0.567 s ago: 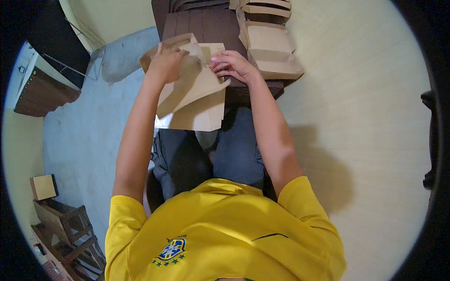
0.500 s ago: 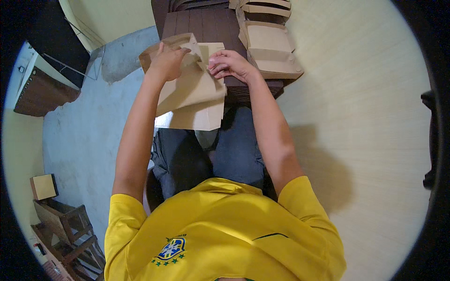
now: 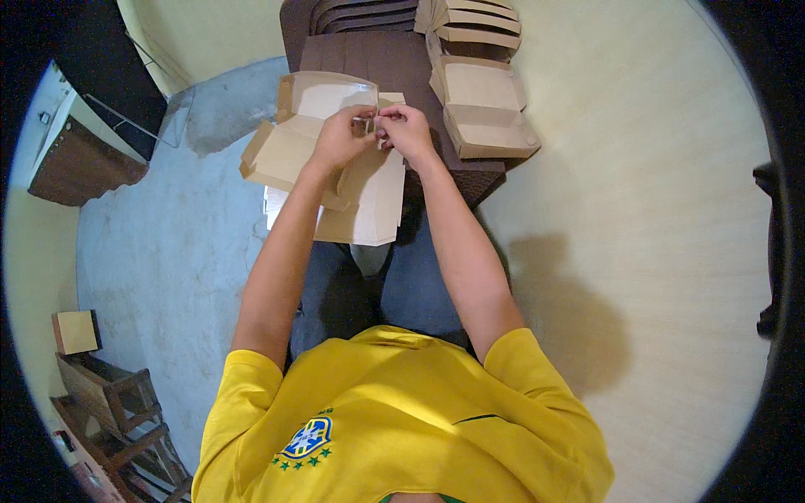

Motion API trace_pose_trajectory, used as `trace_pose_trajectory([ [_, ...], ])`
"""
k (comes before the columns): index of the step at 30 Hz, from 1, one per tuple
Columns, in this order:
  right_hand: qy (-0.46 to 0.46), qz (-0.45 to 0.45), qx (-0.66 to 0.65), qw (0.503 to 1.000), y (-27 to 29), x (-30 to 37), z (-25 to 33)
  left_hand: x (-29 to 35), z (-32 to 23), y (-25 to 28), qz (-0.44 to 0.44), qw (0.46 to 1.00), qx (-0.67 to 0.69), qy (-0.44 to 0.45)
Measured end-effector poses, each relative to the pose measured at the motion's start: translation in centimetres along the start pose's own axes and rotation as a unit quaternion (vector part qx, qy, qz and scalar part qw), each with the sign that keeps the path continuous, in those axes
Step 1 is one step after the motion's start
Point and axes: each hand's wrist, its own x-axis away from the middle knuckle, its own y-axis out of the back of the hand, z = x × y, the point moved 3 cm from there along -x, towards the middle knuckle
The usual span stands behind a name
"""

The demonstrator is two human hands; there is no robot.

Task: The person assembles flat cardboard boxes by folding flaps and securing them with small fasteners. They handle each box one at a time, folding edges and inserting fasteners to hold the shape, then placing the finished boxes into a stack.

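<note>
A partly folded cardboard box lies open over my lap, its far panel standing up along the back. My left hand reaches over its right side, fingers closed at a corner. Right beside it, my right hand pinches the same corner flaps, the fingertips of both hands almost meeting. What exactly the fingertips grip is partly hidden. Beneath the box lie flat cardboard sheets, which reach from the brown seat to over my thighs.
Folded cardboard boxes, nested and open, sit at the right side of a stack of brown plastic chairs. A pale wall rises close on the right. Wooden furniture stands at lower left on the grey floor.
The box has opened out and turned, one half now spreading to the left. My left hand has moved right and down to meet my right hand, and its spread fingers have closed.
</note>
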Motion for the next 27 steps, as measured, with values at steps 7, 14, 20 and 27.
trace_pose_trajectory([
  [7, 0.007, -0.062, -0.040, 0.997, -0.9, 0.2, -0.4, 1.6, -0.6, -0.4, -0.034, 0.999, -0.032, -0.009],
  [14, 0.019, -0.102, -0.077, 0.992, -1.7, 0.0, -1.4, 1.8, -0.5, -1.5, -0.111, 0.990, -0.017, 0.082],
  [20, 0.007, -0.151, -0.099, 0.984, -1.6, 0.0, -1.2, 2.9, 0.4, -2.0, -0.092, 0.981, 0.069, 0.153],
  [27, 0.036, -0.191, -0.119, 0.974, -1.6, -0.5, -0.1, 3.4, 0.4, -1.8, -0.138, 0.988, 0.034, 0.065],
])
